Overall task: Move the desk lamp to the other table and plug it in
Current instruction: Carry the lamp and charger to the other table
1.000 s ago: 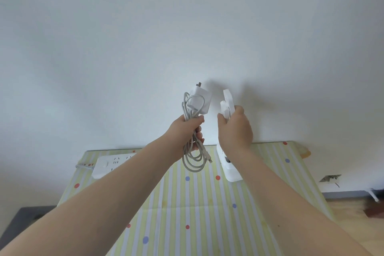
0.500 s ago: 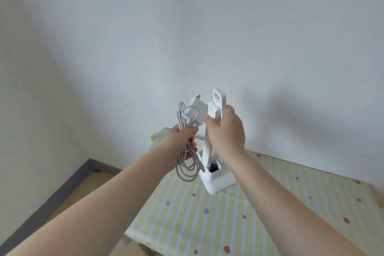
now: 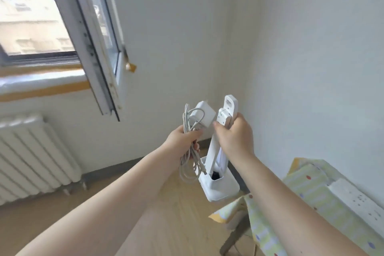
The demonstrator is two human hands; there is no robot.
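The white folded desk lamp (image 3: 219,185) hangs in the air over the wooden floor, left of the table. My right hand (image 3: 234,136) is closed around its upper arm near the hinge. My left hand (image 3: 184,141) grips the lamp's coiled grey cable (image 3: 188,164), and the white plug adapter (image 3: 202,115) sticks up above the fingers. The cable loops dangle beside the lamp base.
A table with a striped, dotted cloth (image 3: 307,191) stands at the lower right, with a white power strip (image 3: 357,199) on it against the wall. A white radiator (image 3: 31,160) sits under an open window (image 3: 91,33) at the left.
The view has swung left, away from the striped table toward the window and radiator. The lamp and cable have come off the table and stay held in both hands.
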